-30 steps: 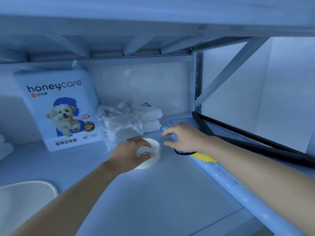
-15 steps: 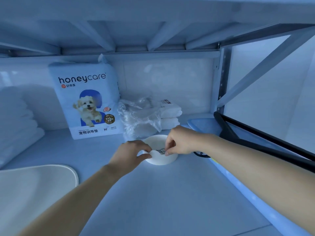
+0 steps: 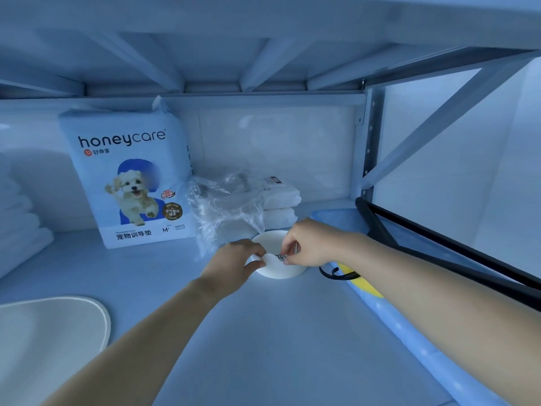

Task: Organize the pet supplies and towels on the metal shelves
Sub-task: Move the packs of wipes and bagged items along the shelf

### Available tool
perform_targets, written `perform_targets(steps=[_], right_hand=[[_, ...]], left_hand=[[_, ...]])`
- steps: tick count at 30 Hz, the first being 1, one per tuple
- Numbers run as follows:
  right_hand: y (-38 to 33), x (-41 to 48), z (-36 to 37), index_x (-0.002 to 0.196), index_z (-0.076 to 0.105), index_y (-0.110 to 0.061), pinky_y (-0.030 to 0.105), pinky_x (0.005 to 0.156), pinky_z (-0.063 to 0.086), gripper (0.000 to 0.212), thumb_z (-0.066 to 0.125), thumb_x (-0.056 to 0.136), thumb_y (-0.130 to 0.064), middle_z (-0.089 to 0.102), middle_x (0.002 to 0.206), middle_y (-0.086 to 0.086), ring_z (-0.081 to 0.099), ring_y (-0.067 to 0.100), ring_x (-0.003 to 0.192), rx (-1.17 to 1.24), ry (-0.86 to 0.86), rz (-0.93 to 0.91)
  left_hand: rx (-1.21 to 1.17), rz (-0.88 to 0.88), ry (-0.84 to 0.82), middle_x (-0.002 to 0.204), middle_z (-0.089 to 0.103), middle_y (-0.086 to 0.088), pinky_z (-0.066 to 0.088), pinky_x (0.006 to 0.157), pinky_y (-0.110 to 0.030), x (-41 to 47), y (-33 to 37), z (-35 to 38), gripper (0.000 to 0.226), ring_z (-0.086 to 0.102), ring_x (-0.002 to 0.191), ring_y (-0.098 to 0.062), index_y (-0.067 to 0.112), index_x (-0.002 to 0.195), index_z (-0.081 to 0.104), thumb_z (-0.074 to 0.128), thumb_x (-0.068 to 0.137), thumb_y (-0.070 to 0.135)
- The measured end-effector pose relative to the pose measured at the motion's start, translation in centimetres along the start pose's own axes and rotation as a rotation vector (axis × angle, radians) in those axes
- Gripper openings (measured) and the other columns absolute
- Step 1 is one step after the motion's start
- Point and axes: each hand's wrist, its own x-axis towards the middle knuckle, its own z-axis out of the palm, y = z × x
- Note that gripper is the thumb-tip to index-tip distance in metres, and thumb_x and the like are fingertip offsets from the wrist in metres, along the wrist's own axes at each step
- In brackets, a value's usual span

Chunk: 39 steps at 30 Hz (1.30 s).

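Note:
A small round white bowl (image 3: 278,269) sits on the metal shelf (image 3: 263,347), in the middle toward the back. My left hand (image 3: 234,262) grips its left rim with thumb and curled fingers. My right hand (image 3: 310,244) pinches the right rim from above. Behind the bowl stands a honeycare pack of pet training pads (image 3: 128,177), upright against the back wall. A crumpled clear plastic bag (image 3: 225,206) lies beside folded white pads (image 3: 281,200).
Stacked white towels (image 3: 20,218) fill the far left. A cream oval mat (image 3: 49,341) lies at the front left. A light blue tray (image 3: 409,338) with a yellow item and a black-framed object (image 3: 439,247) runs along the right side. The upper shelf hangs low overhead.
My right hand left the blue tray and took hold of the bowl's right rim. The bowl slid a little right and back, and my left hand shifted from covering it to gripping its left rim.

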Motion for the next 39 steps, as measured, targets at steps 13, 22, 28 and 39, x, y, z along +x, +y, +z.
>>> perform_targets(steps=[13,22,28,39], right_hand=[[1.6,-0.4,-1.3,0.092,0.074,-0.017,0.026,0.073,0.051,0.012,0.066,0.083,-0.020,0.072,0.091,-0.003,0.064,0.014,0.083,-0.009,-0.035,0.082],[2.1,-0.8,-1.2,0.104,0.070,-0.021,0.016,0.062,0.037,0.020,0.067,0.085,-0.023,0.060,0.093,-0.008,0.050,0.007,0.086,-0.040,0.009,0.036],[0.0,-0.6,-0.4,0.110,0.066,-0.025,0.023,0.079,0.039,0.029,0.068,0.082,-0.035,0.058,0.101,-0.013,0.053,0.010,0.101,0.055,0.115,-0.018],[-13.4,-0.4,3.9,0.104,0.069,-0.023,0.025,0.082,0.047,0.022,0.065,0.085,-0.034,0.068,0.101,-0.009,0.060,0.010,0.090,0.164,0.098,-0.242]], left_hand=[[-0.033,0.031,0.005,0.099,0.066,0.009,0.042,0.077,-0.021,1.1,1.7,0.6,0.015,0.056,0.089,-0.008,0.028,0.102,0.067,0.057,0.091,0.030],[-0.055,0.016,0.017,0.120,0.055,0.012,0.041,0.081,-0.020,0.4,1.5,0.9,0.032,0.053,0.106,-0.008,0.033,0.122,0.053,0.057,0.090,0.032],[0.034,-0.034,0.060,0.126,0.050,0.014,0.044,0.087,-0.025,-2.2,0.3,-1.2,0.038,0.051,0.114,-0.008,0.035,0.127,0.048,0.056,0.090,0.037],[0.137,-0.251,0.129,0.105,0.059,0.017,0.048,0.082,-0.027,-14.5,-5.3,-9.3,0.024,0.058,0.099,-0.006,0.035,0.112,0.056,0.057,0.088,0.039]])
